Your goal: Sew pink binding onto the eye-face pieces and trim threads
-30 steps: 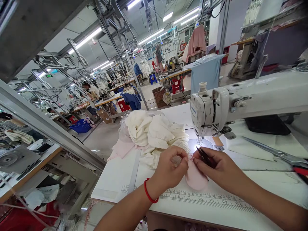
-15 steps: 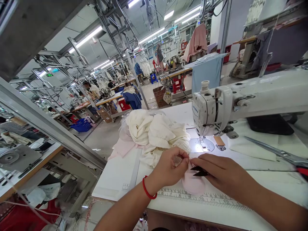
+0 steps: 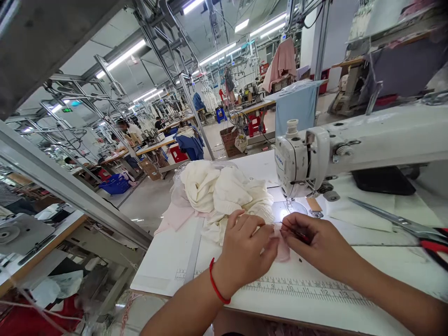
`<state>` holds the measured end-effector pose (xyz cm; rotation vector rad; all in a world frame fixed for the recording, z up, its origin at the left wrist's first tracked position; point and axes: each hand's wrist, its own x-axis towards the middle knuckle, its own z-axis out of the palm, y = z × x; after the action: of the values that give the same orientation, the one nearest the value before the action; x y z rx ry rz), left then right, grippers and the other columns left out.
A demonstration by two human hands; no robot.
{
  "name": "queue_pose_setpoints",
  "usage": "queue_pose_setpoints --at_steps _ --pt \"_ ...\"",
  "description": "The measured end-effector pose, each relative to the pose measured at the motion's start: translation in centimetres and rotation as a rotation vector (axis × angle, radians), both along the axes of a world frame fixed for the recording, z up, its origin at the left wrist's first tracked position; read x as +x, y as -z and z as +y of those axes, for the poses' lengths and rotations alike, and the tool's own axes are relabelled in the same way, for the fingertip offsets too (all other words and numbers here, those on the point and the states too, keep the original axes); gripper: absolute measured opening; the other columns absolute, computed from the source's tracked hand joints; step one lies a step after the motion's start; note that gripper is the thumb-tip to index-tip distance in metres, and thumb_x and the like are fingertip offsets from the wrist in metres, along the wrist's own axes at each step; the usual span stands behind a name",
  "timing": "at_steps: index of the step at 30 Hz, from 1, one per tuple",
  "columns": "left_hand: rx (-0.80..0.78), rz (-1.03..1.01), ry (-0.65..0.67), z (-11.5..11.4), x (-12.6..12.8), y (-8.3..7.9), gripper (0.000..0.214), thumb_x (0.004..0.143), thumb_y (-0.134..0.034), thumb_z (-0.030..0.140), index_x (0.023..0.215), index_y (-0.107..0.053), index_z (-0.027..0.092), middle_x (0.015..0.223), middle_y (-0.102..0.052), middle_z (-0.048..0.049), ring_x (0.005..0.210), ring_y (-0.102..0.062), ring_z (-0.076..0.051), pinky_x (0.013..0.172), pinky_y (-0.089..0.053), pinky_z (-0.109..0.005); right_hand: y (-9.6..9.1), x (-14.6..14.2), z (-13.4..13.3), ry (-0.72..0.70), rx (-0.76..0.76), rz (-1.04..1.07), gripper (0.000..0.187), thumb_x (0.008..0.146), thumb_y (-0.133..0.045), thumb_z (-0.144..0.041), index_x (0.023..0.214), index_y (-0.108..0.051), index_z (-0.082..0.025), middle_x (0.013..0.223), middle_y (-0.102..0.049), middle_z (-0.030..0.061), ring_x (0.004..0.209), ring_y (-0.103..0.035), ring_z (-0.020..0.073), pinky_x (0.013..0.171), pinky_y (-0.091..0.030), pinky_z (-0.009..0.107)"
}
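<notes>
My left hand (image 3: 249, 245), a red cord round its wrist, curls its fingers at the left side of a small pale pink fabric piece (image 3: 283, 252). Its fingertips meet the cloth, partly hidden behind the hand. My right hand (image 3: 310, 235) is closed, thumb and forefinger together at the fabric's upper right edge. Tucked in that palm are small thread snips (image 3: 303, 237), of which only a dark red part shows. Just beyond both hands is the lit needle area of a white sewing machine (image 3: 292, 163). A heap of cream fabric (image 3: 227, 189) touches the space by my left fingers.
Large scissors (image 3: 399, 219) with red and black handles lie at the right. A black tray (image 3: 383, 180) sits behind the machine arm. A printed ruler (image 3: 308, 290) runs along the table's front. Pink cloth (image 3: 177, 215) lies under the heap's left side. Other workstations stand beyond.
The snips' black blades, pointing left before, are now folded into my right palm. My right fingers have moved up to the fabric's edge. My left hand has opened from its tight pinch and turned.
</notes>
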<state>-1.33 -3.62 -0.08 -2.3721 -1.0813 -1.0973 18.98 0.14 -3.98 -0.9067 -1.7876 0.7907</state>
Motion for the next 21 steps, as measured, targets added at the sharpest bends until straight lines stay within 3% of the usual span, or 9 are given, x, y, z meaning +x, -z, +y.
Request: queue_pose_setpoints --at_steps 3,6,9,11,14,17,19,21 --pt "-0.030 -0.015 -0.032 0.3 -0.1 0.1 0.011 0.096 -0.064 0.015 0.094 -0.073 0.021 0.090 -0.078 -0.0027 0.082 -0.073 -0.019 0.102 -0.054 -0.045 -0.3 -0.2 -0.1 -0.051 -0.113 0.037 0.038 0.097 -0.069 -0.056 0.077 -0.064 -0.024 0.065 -0.059 -0.0012 0.056 -0.051 0.0147 0.048 -0.046 0.027" --pt "-0.062 -0.102 -0.028 0.7 -0.3 0.1 0.013 0.093 -0.066 0.013 0.088 -0.074 0.021 0.089 -0.079 -0.0023 0.081 -0.075 -0.019 0.097 -0.054 -0.045 -0.3 0.0 -0.2 -0.178 -0.298 0.134 0.048 0.091 -0.073 -0.070 0.080 -0.063 -0.024 0.062 -0.050 -0.0045 0.049 -0.039 0.0114 0.042 -0.035 0.025" --pt "-0.079 -0.158 -0.019 1.0 -0.4 0.1 0.014 0.089 -0.067 0.011 0.086 -0.076 0.021 0.089 -0.081 -0.0023 0.080 -0.076 -0.020 0.093 -0.055 -0.046 -0.1 0.5 -0.1 -0.328 -0.488 0.261 0.053 0.085 -0.079 -0.075 0.085 -0.061 -0.025 0.056 -0.037 -0.0098 0.045 -0.027 0.0090 0.040 -0.024 0.024" --pt "-0.091 -0.171 0.015 1.2 -0.5 0.0 0.014 0.089 -0.067 0.010 0.086 -0.076 0.021 0.087 -0.081 -0.0024 0.077 -0.075 -0.020 0.089 -0.056 -0.044 -0.1 0.7 0.0 -0.379 -0.504 0.287 0.052 0.085 -0.081 -0.074 0.086 -0.061 -0.026 0.054 -0.035 -0.0108 0.043 -0.026 0.0088 0.040 -0.024 0.024" --pt "-0.151 -0.208 0.161 1.1 -0.7 -0.3 0.014 0.094 -0.064 0.013 0.094 -0.076 0.019 0.095 -0.082 -0.0062 0.087 -0.077 -0.021 0.088 -0.060 -0.040 -0.5 0.8 0.0 -0.318 -0.323 0.248 0.041 0.093 -0.079 -0.063 0.085 -0.065 -0.025 0.058 -0.046 -0.0068 0.046 -0.038 0.0103 0.043 -0.031 0.025" --pt "-0.276 -0.274 0.283 0.8 -0.7 -0.8 0.020 0.096 -0.064 0.019 0.114 -0.073 0.018 0.108 -0.082 -0.0109 0.101 -0.078 -0.024 0.089 -0.063 -0.038 -1.0 0.7 -0.2 -0.189 0.071 0.123 0.020 0.103 -0.071 -0.038 0.087 -0.069 -0.026 0.069 -0.060 -0.0019 0.054 -0.051 0.0123 0.047 -0.040 0.025" --pt "-0.320 -0.288 0.299 0.6 -0.6 -1.0 0.021 0.097 -0.064 0.021 0.116 -0.072 0.018 0.105 -0.082 -0.0099 0.096 -0.077 -0.023 0.084 -0.063 -0.036 -0.8 0.8 -0.5 -0.150 0.278 0.031 0.011 0.103 -0.066 -0.025 0.093 -0.070 -0.028 0.078 -0.068 -0.0003 0.062 -0.060 0.0142 0.054 -0.048 0.026" --pt "-0.327 -0.281 0.299 0.5 -0.5 -1.1 0.015 0.097 -0.063 0.019 0.109 -0.072 0.019 0.096 -0.081 -0.0076 0.088 -0.076 -0.021 0.079 -0.062 -0.034 -0.2 1.2 -0.9 -0.103 0.391 -0.050 0.016 0.102 -0.062 -0.018 0.102 -0.072 -0.030 0.088 -0.075 0.0014 0.073 -0.070 0.0178 0.066 -0.058 0.029"
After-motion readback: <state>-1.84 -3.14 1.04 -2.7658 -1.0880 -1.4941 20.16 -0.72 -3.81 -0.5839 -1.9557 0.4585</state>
